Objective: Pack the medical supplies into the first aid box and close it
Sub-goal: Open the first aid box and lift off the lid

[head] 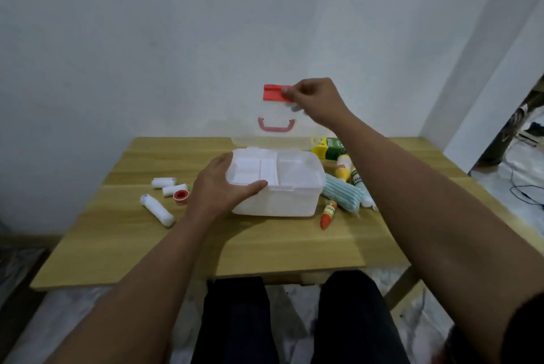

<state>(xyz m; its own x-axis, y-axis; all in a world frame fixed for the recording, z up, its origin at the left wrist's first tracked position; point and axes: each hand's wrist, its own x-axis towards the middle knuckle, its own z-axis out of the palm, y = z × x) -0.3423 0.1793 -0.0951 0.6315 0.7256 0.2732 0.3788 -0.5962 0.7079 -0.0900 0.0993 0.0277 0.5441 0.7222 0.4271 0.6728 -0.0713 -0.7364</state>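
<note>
A translucent white first aid box stands in the middle of the wooden table. Its clear lid is raised upright, showing a pink handle and a red latch. My right hand pinches the red latch and holds the lid up. My left hand grips the box's left front corner, thumb along the front rim. A divided white tray sits inside the box. White bandage rolls, a longer roll and a red tape spool lie left of the box.
Right of the box lie a striped blue-white pack, an orange tube, a yellow bottle and a green-yellow carton. A white wall stands just behind the table. My dark-trousered legs are under the near edge.
</note>
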